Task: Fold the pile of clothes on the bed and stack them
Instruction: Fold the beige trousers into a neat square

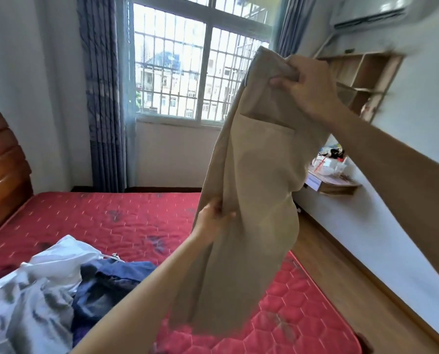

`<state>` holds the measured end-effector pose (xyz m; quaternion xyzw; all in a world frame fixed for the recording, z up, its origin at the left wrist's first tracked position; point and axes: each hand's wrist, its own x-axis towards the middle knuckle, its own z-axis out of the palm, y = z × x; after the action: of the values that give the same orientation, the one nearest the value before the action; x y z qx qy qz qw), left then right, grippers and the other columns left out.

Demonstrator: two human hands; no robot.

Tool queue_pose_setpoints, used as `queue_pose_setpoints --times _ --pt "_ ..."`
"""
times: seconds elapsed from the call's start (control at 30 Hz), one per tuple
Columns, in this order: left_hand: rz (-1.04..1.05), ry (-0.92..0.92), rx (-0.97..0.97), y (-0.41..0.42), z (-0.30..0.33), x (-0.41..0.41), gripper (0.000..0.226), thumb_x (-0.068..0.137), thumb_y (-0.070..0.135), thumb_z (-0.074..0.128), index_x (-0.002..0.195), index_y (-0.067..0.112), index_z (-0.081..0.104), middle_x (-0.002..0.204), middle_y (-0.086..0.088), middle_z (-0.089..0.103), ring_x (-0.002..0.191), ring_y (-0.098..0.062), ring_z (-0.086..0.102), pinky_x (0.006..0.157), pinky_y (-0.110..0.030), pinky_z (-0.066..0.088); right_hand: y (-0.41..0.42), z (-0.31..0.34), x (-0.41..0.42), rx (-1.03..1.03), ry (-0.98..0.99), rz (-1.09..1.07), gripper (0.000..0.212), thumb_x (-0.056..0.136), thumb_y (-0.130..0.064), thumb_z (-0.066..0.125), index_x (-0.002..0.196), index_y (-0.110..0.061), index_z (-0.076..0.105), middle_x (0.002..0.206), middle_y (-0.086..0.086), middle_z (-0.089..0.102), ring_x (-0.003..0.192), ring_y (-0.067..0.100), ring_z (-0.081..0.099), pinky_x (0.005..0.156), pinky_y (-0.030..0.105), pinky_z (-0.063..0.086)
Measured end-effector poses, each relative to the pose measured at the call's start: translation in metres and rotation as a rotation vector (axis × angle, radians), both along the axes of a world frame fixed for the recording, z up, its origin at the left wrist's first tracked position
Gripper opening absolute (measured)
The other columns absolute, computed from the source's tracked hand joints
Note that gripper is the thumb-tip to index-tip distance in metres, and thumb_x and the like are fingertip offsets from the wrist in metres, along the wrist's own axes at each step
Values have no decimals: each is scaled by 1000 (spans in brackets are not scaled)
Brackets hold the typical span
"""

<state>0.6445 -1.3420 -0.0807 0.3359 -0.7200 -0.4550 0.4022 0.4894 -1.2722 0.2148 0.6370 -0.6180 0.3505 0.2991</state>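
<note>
A beige pair of trousers (254,190) hangs in the air in front of me, above the red quilted mattress (116,221). My right hand (305,85) grips the bunched waistband at the top, raised high. Lower down, my left hand (213,218) pinches the left edge of the fabric. The trouser legs hang down and blur near the mattress. A loose pile of clothes (42,290) lies at the lower left of the bed: white and grey garments with a dark blue one (106,284) beside them.
A wooden headboard (3,169) stands at the left. Behind the bed are a barred window (187,72) and blue curtains (103,98). Along the right wall there is a wooden shelf (361,77), a small cluttered ledge (333,172) and wood flooring (341,277).
</note>
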Motion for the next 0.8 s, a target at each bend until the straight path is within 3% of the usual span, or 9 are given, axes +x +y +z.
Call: queue_pose_setpoints --times 0.07,0.23,0.3,0.37,0.43,0.57,0.63,0.7,0.8 --pt "-19 -25 -1 8 -3 -11 11 82 26 73 80 27 63 70 14 62 66 -7 56 59 -22 44 8 -2 -11 35 -10 -37 25 82 -45 67 84 -21 58 85 2 60 91 25 59 74 35 37" --pt "-200 -37 129 40 -21 -4 25 73 37 75 72 13 67 68 4 63 65 -12 55 62 -33 49 21 -21 -46 111 -82 -107 33 83 -43 68 100 -15 68 92 4 65 90 20 59 72 29 36" --pt "-166 59 125 35 -30 16 15 73 28 77 69 16 69 65 2 65 60 -10 56 59 -35 50 27 -31 -60 117 -146 -85 35 83 -38 70 106 -12 69 95 6 67 89 17 60 71 26 36" --pt "-55 168 136 19 -33 34 16 78 16 78 68 28 74 67 7 70 58 -5 60 59 -28 52 29 -40 -68 106 -222 -70 32 83 -38 69 102 -12 69 90 2 66 82 7 58 71 23 40" --pt "-13 114 98 9 -33 37 21 80 15 76 69 33 74 68 10 71 59 -3 60 59 -23 51 22 -49 -71 100 -267 -57 22 84 -38 68 90 -18 65 74 -10 58 65 -11 50 61 8 34" --pt "-20 45 12 5 -48 24 27 78 17 78 67 41 71 79 9 67 72 -7 63 67 -22 50 8 -53 -68 58 -279 -61 19 85 -34 68 75 -28 53 66 -16 46 58 -20 45 55 2 31" --pt "41 94 16 -11 -55 23 18 81 14 76 75 31 74 96 6 61 92 -16 62 83 -32 51 5 -52 -68 30 -289 -38 30 84 -32 69 65 -34 46 62 -13 42 55 -16 44 52 4 30" --pt "41 39 -37 -27 -60 16 4 84 14 73 85 16 76 116 3 55 110 -16 54 94 -29 45 0 -51 -65 18 -298 -19 34 84 -32 69 62 -36 44 60 -14 42 54 -14 44 52 5 29" --pt "-102 -2 -94 -44 -68 -3 13 90 17 67 95 9 76 127 4 56 113 -13 54 96 -27 44 -8 -51 -66 5 -289 2 33 83 -32 70 62 -33 45 58 -17 44 55 -13 44 53 7 30"
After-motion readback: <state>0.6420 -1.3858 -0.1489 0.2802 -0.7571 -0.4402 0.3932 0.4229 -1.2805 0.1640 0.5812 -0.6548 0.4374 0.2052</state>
